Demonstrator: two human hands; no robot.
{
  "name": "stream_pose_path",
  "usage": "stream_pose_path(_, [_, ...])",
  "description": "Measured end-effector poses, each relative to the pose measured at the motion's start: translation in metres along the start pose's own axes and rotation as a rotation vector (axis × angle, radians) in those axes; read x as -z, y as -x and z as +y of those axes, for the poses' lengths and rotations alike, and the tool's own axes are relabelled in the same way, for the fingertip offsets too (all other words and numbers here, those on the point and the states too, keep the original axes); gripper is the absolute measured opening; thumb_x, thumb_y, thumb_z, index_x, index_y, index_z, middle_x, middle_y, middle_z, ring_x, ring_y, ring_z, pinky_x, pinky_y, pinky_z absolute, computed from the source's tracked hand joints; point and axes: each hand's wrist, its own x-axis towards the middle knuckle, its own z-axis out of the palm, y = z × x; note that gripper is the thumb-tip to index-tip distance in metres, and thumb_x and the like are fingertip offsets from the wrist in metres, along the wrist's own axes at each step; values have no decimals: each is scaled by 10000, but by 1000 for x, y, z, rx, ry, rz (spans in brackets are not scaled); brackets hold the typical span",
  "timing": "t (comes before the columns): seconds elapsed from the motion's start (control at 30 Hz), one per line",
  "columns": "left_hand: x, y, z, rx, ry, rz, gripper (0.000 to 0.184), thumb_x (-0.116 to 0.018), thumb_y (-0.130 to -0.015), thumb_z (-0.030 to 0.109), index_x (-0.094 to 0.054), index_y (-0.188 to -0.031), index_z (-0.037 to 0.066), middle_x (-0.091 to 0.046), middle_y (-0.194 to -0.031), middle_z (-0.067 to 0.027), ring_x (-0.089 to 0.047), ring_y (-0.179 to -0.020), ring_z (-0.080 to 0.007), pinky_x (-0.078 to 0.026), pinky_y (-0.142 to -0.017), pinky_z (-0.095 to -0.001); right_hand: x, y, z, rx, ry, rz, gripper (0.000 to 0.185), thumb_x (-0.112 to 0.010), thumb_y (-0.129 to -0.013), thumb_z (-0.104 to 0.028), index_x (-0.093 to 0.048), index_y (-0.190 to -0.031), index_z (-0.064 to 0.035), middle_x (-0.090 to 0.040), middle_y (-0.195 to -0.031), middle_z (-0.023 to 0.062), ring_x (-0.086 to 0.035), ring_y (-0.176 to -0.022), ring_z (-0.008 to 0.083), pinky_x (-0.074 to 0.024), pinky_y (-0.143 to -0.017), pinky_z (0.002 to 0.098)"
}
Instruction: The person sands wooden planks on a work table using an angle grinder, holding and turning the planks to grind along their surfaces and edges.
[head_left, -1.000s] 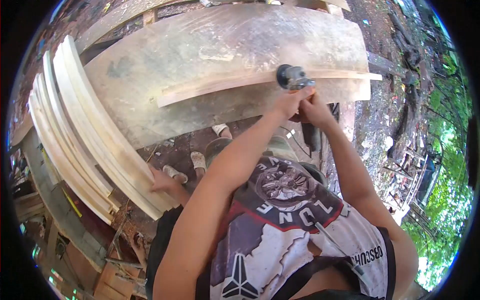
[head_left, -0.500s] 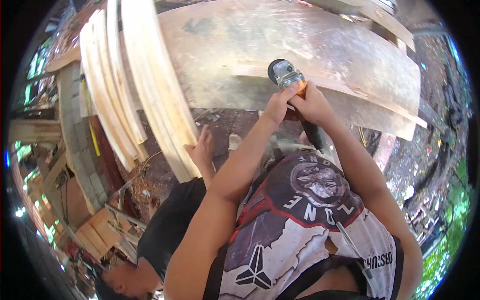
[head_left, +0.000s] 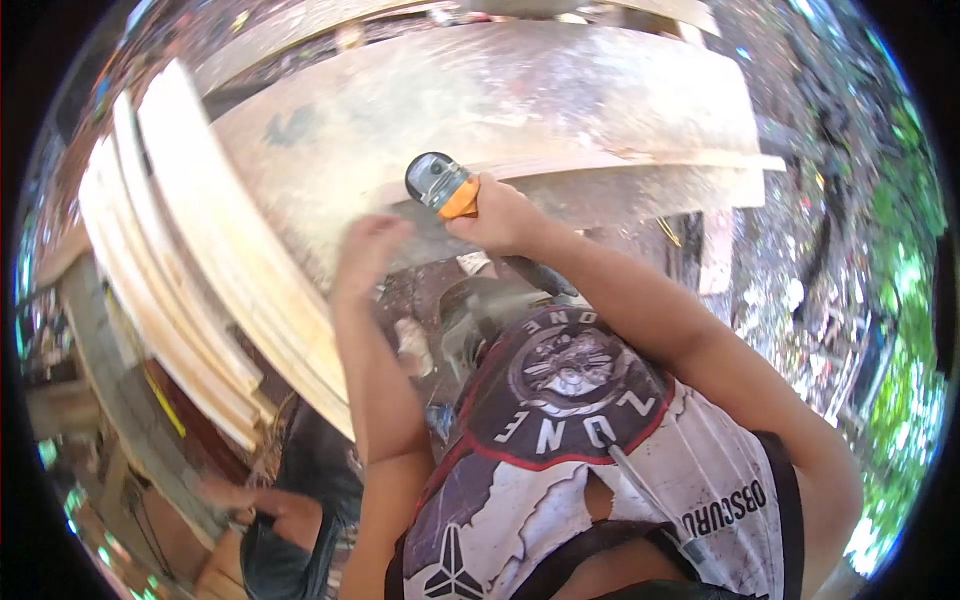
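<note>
My right hand [head_left: 500, 212] is wrapped round an orange and grey angle grinder [head_left: 457, 196], its round head pointing up and left over the work table. My left hand [head_left: 372, 255] is off the tool, to its left near the table's front edge. That hand is smeared by motion, and its fingers cannot be made out. Behind the grinder a long, thin wooden strip [head_left: 640, 160] lies along the table [head_left: 480, 85], its right end sticking out past the edge.
Several long, pale curved boards [head_left: 235, 235] stand to the left. A co-worker in a dark shirt [head_left: 290, 545] is at the lower left, one arm stretched out. Sandalled feet [head_left: 413, 345] show below the table. Greenery and littered ground lie at the right.
My left hand has let go of the grinder and moved left. My right hand has carried the grinder left. The co-worker's hand has left the curved boards. The view has shifted.
</note>
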Motion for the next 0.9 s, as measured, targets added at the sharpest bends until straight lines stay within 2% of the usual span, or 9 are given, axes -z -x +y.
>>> stream_pose_path(0.07, [10,-30,15,-74,-208,486,397,-708,-896,337,-707,-1030,-37,-729,-945,-145,-663,-846,-256,-514,-804,-396,12,9,23,-100,55,108,616,-751,-799,-363,-561,-1205,59,-677,-1066,304,-664,-1050,445,-528,-886,476])
stream_pose_path(0.1, [4,-45,28,-129,-275,665,406,-648,-932,348,-708,-955,-53,-711,-853,-177,-662,-758,-305,-512,-751,-419,22,16,32,-149,22,164,577,-765,-791,-345,-575,-1175,41,-687,-1005,269,-684,-1018,402,-531,-884,467])
stream_pose_path(0.2, [-31,-108,21,-120,-211,681,479,-590,-956,391,-706,-860,-63,-696,-801,-215,-639,-695,-361,-506,-730,-452,56,35,73,-292,-98,210,656,-773,-773,-337,-535,-1223,77,-691,-1049,253,-695,-998,362,-538,-883,445])
stream_pose_path(0.23, [-45,-125,22,-51,-330,575,538,-492,-977,412,-716,-825,-53,-709,-842,-246,-675,-773,-386,-519,-762,-477,68,43,80,-359,-144,222,687,-784,-763,-329,-520,-1244,85,-696,-1057,238,-706,-965,338,-546,-873,434])
stream_pose_path(0.33, [-85,-127,25,-13,-678,652,558,-388,-984,405,-744,-882,-12,-729,-920,-237,-699,-852,-406,-526,-807,-513,90,53,112,-301,-137,302,628,-789,-758,-292,-556,-1230,50,-706,-1025,193,-719,-877,291,-557,-817,401])
stream_pose_path(0.43, [-86,-122,34,106,-684,614,574,-321,-980,397,-762,-935,32,-738,-970,-204,-703,-933,-411,-527,-846,-530,109,61,122,-344,-112,331,547,-782,-755,-269,-609,-1194,8,-709,-981,156,-716,-828,256,-554,-771,379])
stream_pose_path(0.57, [-97,-124,35,111,-668,612,573,-314,-980,402,-762,-961,45,-740,-991,-196,-695,-939,-421,-521,-858,-536,149,73,143,-415,-285,328,400,-772,-756,-239,-694,-1089,-31,-726,-917,116,-705,-817,224,-543,-769,368])
stream_pose_path(0.63, [-104,-124,38,112,-655,668,554,-321,-974,394,-757,-966,51,-735,-1003,-195,-689,-940,-425,-518,-843,-539,156,70,201,-409,-283,387,383,-771,-758,-237,-703,-1076,-34,-728,-914,108,-700,-811,219,-541,-767,365])
stream_pose_path(0.9, [-94,-117,36,140,-625,698,520,-344,-942,374,-741,-947,39,-726,-998,-212,-675,-918,-441,-499,-828,-557,215,105,244,-445,-286,485,339,-765,-787,-240,-701,-1055,-42,-692,-859,41,-644,-759,157,-521,-702,337])
